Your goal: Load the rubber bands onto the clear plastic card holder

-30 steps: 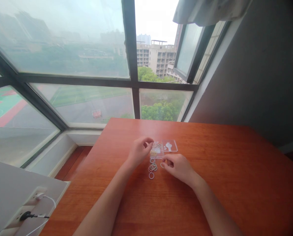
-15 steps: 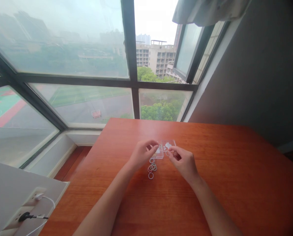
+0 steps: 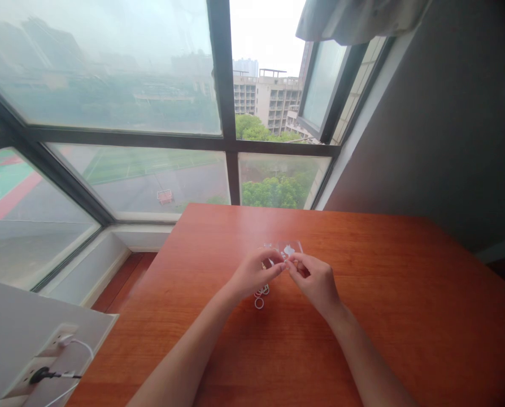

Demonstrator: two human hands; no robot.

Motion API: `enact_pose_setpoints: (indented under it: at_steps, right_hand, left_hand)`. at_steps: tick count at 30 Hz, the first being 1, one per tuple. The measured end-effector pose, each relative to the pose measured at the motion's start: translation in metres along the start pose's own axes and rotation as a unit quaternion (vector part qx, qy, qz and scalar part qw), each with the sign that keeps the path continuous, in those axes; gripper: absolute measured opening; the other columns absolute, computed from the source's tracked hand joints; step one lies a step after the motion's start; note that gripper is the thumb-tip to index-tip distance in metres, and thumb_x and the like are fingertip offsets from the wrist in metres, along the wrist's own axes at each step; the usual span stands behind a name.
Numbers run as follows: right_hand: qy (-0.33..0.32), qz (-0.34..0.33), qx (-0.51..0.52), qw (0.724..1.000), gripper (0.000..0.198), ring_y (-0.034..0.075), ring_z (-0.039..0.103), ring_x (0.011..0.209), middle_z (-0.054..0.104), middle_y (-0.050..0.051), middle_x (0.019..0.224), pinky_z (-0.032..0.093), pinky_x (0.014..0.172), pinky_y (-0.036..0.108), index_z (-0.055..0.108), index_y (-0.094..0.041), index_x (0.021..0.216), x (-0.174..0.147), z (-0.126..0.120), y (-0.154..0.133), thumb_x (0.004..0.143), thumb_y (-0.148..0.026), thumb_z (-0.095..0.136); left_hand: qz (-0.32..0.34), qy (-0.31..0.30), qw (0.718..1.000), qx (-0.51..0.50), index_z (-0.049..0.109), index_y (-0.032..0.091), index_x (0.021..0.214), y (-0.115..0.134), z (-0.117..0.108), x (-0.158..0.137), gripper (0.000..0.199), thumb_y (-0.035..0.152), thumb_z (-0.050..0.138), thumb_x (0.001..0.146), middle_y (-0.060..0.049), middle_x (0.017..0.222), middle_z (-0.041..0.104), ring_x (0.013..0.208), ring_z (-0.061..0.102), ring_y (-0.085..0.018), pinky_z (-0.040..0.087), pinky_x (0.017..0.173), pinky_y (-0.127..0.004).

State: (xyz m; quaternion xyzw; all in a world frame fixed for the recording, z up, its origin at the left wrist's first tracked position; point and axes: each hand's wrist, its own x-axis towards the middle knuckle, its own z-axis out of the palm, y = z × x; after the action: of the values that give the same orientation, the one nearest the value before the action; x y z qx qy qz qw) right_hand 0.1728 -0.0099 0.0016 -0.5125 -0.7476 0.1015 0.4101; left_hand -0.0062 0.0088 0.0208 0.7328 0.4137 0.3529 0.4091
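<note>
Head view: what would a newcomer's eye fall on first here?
Probably the large window, filling much of the picture's upper half. Next, the left hand and right hand, close together over the reddish table. Then the small rings, lying below the left hand in the picture, and the clear case, partly hidden behind both hands.

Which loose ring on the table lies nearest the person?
The pale ring lowest in the picture: it shows whole, while the bunched rings just beyond it overlap, partly hidden by the left hand.
</note>
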Motion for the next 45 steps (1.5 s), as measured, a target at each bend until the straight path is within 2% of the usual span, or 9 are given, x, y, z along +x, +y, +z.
enact_pose_setpoints:
  at_steps: [4,12,21,31,39,45]
  right_hand:
    - [-0.004,-0.005,0.0,1.0,0.02,0.011,0.044,0.051,0.047,-0.003,0.054,0.037,0.056,0.021,0.068,-0.018,0.081,0.0,0.0,0.0,0.086,-0.03,0.053]
    - [-0.001,0.001,-0.001,1.0,0.017,0.011,0.044,0.052,0.048,-0.003,0.054,0.037,0.057,0.021,0.068,-0.018,0.082,-0.001,-0.001,-0.001,0.086,-0.027,0.053]
    - [-0.01,0.001,-0.02,1.0,0.02,0.011,0.047,0.052,0.05,-0.002,0.054,0.037,0.057,0.021,0.069,-0.019,0.083,0.001,0.001,0.002,0.087,-0.029,0.052]
    - [-0.041,-0.008,-0.023,0.999,0.019,0.012,0.052,0.054,0.056,-0.001,0.058,0.038,0.06,0.021,0.068,-0.019,0.083,0.0,0.003,0.001,0.087,-0.028,0.052]
    - [-0.064,-0.009,-0.032,0.997,0.018,0.012,0.052,0.055,0.056,-0.001,0.058,0.037,0.06,0.022,0.068,-0.02,0.084,-0.001,0.003,0.001,0.087,-0.027,0.052]
    - [-0.115,-0.024,-0.012,0.993,0.014,0.011,0.054,0.058,0.06,-0.002,0.061,0.037,0.062,0.021,0.067,-0.02,0.086,-0.002,0.004,-0.001,0.087,-0.024,0.054]
  left_hand:
    - [0.007,0.003,1.0,0.002,0.067,0.015,0.08,-0.001,0.003,0.001,0.012,0.023,0.058,0.081,-0.001,0.071,0.066,0.06,0.052,-0.01,0.041,0.054,-0.019]
    - [0.01,0.048,0.998,0.031,0.065,0.015,0.078,-0.005,0.002,0.001,0.011,0.022,0.057,0.081,0.0,0.068,0.064,0.058,0.052,-0.009,0.042,0.055,-0.019]
    - [-0.005,0.189,0.979,0.073,0.067,0.015,0.081,-0.022,-0.02,0.005,0.019,0.031,0.057,0.083,-0.003,0.071,0.067,0.06,0.055,-0.011,0.042,0.053,-0.02]
    - [0.02,0.152,0.977,0.149,0.065,0.018,0.084,-0.033,-0.006,0.014,0.011,0.024,0.056,0.083,-0.002,0.077,0.066,0.06,0.054,-0.011,0.044,0.06,-0.022]
    - [0.02,0.163,0.974,0.153,0.065,0.018,0.085,-0.035,-0.015,0.011,0.01,0.022,0.056,0.082,-0.002,0.079,0.065,0.062,0.054,-0.011,0.043,0.061,-0.022]
    - [0.023,0.172,0.975,0.14,0.065,0.017,0.085,-0.034,-0.024,0.007,0.01,0.018,0.055,0.082,-0.001,0.079,0.066,0.062,0.054,-0.01,0.043,0.06,-0.021]
